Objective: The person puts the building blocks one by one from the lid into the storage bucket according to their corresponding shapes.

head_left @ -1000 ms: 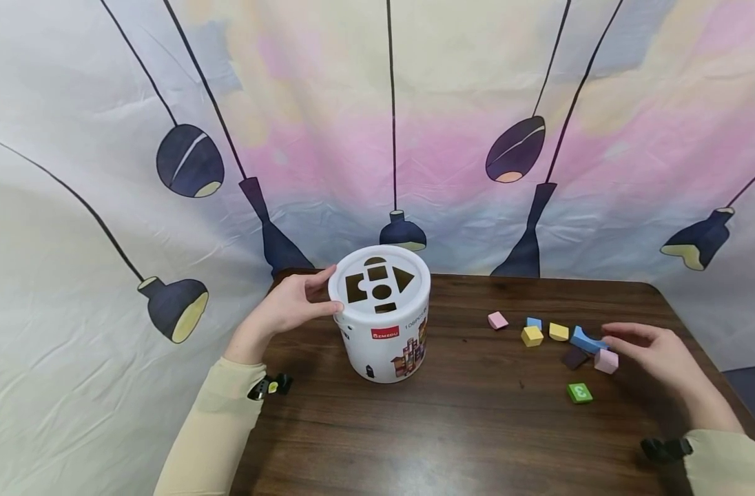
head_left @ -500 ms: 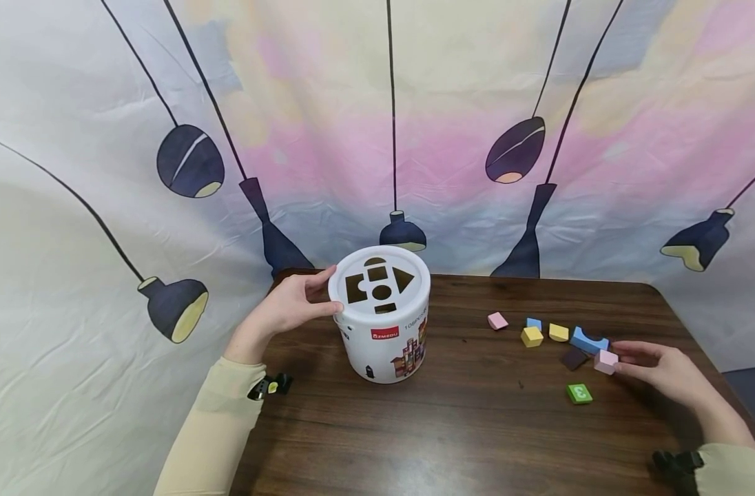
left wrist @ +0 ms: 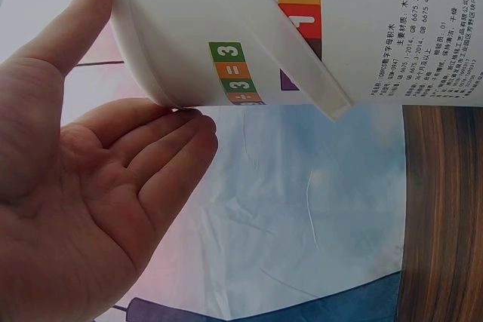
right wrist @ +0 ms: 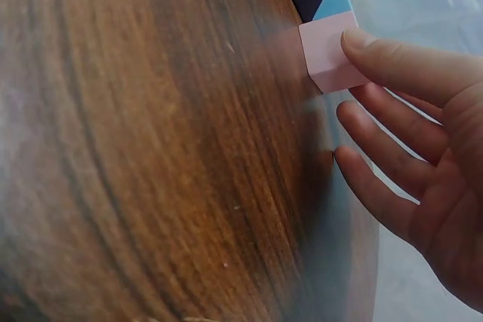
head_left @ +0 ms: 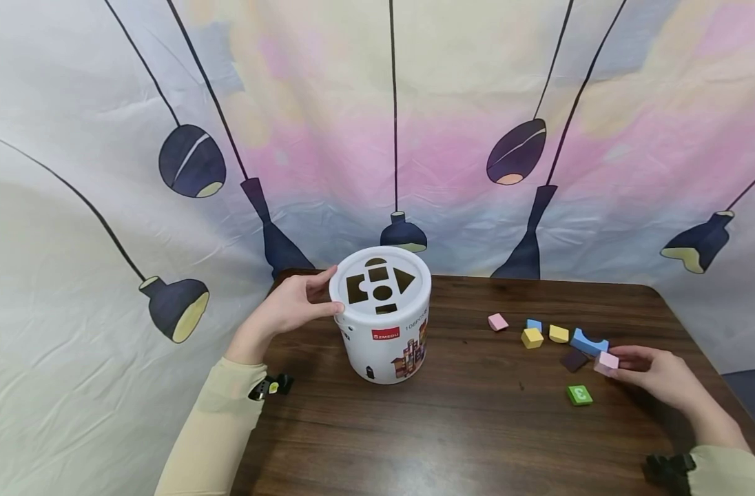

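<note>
A white round bucket [head_left: 374,351] with a shape-sorter lid [head_left: 402,303] stands upright on the table. My left hand [head_left: 291,301] holds it by the lid's rim, thumb near and fingers farther back; the left wrist view shows the thumb [left wrist: 72,20] and fingers on the rim. With thumb and forefinger, my right hand [head_left: 663,375] pinches a pink cube [head_left: 606,363], also seen in the right wrist view as a pink block [right wrist: 330,54]. Beside it lie a blue arch block [head_left: 585,341] and a dark block [head_left: 574,359], partly hidden behind the cube.
On the brown table [head_left: 446,427] lie a green numbered block [head_left: 579,395], yellow blocks [head_left: 532,337], a small blue block [head_left: 534,324] and a pink block [head_left: 498,322]. A printed cloth [head_left: 452,138] hangs behind the table's back edge.
My right hand has moved from beside the blue arch block down to the pink cube and now pinches it. The left hand and the bucket have stayed put.
</note>
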